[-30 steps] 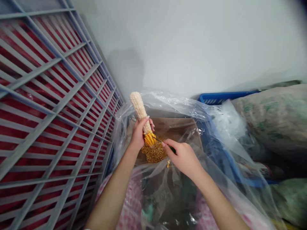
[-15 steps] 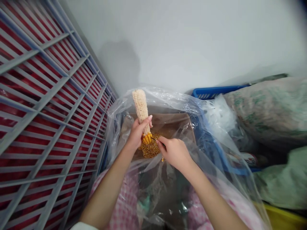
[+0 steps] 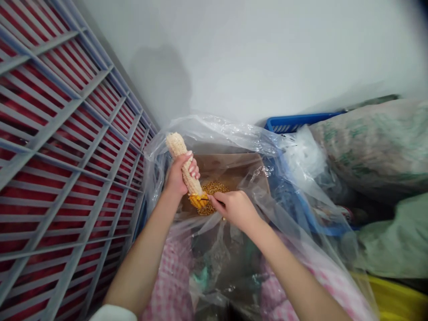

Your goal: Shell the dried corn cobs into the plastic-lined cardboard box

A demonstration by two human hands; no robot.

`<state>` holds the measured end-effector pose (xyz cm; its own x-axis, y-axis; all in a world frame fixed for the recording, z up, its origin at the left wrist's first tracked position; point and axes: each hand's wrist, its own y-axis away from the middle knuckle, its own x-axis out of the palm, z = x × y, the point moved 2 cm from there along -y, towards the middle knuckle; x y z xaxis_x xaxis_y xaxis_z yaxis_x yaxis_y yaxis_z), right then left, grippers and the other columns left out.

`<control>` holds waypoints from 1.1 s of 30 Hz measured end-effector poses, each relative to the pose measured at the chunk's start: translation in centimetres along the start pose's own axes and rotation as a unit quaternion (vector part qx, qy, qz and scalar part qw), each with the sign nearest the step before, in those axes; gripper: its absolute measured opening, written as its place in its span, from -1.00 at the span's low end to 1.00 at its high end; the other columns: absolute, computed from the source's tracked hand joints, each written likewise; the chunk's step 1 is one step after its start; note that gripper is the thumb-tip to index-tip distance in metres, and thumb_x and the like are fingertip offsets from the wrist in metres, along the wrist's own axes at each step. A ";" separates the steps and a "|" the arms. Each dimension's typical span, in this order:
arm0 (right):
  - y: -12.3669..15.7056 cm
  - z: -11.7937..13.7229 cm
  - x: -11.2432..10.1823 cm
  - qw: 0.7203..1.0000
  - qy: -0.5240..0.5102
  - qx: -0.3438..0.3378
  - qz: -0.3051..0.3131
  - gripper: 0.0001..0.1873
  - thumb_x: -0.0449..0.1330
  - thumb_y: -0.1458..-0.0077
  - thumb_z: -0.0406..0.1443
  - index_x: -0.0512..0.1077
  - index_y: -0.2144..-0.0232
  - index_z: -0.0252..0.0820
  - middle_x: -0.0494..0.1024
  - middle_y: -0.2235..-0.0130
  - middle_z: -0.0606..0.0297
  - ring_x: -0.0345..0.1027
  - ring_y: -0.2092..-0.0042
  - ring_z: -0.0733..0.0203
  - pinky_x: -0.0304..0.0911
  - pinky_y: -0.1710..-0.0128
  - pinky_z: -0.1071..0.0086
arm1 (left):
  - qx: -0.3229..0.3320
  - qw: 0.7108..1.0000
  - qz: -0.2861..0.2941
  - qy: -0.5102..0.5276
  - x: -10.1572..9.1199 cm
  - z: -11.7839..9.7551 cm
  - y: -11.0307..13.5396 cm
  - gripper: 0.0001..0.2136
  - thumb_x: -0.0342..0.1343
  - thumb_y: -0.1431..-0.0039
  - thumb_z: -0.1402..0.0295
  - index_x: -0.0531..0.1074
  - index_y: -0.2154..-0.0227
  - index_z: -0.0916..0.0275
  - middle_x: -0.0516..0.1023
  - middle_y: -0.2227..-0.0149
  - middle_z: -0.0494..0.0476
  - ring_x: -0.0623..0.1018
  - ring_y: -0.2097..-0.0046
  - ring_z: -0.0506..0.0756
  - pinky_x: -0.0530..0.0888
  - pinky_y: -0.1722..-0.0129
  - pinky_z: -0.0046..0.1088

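Note:
A corn cob [image 3: 176, 145], mostly stripped pale, slants with its upper end to the left; yellow kernels [image 3: 198, 201] remain at its lower end. My left hand [image 3: 180, 174] is wrapped around the middle of the cob. Beside the kernels, my right hand [image 3: 238, 209] pinches a thin dark tool [image 3: 204, 199] whose tip touches them; its kind is too small to make out. Loose corn kernels [image 3: 216, 188] lie in a pile below, on brown cardboard [image 3: 234, 165] inside a clear plastic bag [image 3: 214, 125].
A grey-blue slatted crate [image 3: 70, 107] with red behind it rises close on the left. To the right are a blue basket [image 3: 297, 122], a large woven sack [image 3: 377, 147], a pale green sack [image 3: 397, 245] and a yellow container [image 3: 394, 298]. A white wall [image 3: 267, 53] stands ahead.
The cob has tilted further left and its lower end has shifted slightly left. My left hand's fingers now wrap around it higher up. My right hand has followed a little to the left.

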<state>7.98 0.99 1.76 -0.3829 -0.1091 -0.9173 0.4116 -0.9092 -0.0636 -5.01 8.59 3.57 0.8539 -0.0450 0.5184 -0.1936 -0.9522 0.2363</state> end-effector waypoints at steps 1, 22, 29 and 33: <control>-0.1 -0.4 -0.2 0.999 -0.017 -0.029 0.006 -0.56 -0.12 -0.19 -0.16 0.42 0.55 -0.19 0.49 0.58 0.30 0.30 0.55 0.37 -0.15 0.54 0.45 | -0.042 0.999 0.015 0.013 -0.1 -0.1 0.0 -0.76 0.14 0.17 0.25 0.18 0.64 0.23 0.12 0.78 -0.17 0.13 0.75 -0.14 0.15 0.72 -0.61; 0.1 1.7 1.2 0.978 0.127 0.097 -0.131 -0.64 -0.04 -0.15 -0.28 0.36 0.62 -0.24 0.45 0.67 0.27 0.28 0.65 0.34 -0.26 0.63 0.41 | 0.258 0.925 -0.276 0.027 -0.6 -0.2 0.8 -0.73 0.17 0.20 0.26 0.15 0.67 0.23 0.19 0.74 -0.16 0.23 0.69 -0.12 0.24 0.63 -0.57; -0.2 1.1 0.3 0.977 0.092 0.081 -0.175 -0.58 -0.06 -0.16 -0.21 0.33 0.66 -0.22 0.42 0.70 0.33 0.23 0.67 0.40 -0.26 0.62 0.44 | 0.222 0.912 -0.329 0.105 -2.0 -0.9 0.3 -0.73 0.17 0.21 0.25 0.16 0.60 0.21 0.20 0.70 -0.18 0.25 0.67 -0.12 0.27 0.58 -0.57; 0.1 1.1 -0.2 0.973 0.102 0.076 -0.193 -0.56 -0.08 -0.17 -0.20 0.32 0.66 -0.22 0.40 0.71 0.35 0.20 0.68 0.42 -0.28 0.61 0.44 | 0.192 0.914 -0.329 0.140 -2.4 -1.4 0.2 -0.71 0.17 0.23 0.23 0.16 0.56 0.20 0.20 0.68 -0.19 0.26 0.66 -0.13 0.26 0.58 -0.59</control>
<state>7.22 0.44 2.31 -0.3055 0.3209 -0.8965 0.1365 -0.9170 -0.3747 -7.79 8.90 3.47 0.5570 0.6028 0.5713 0.5461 -0.7841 0.2948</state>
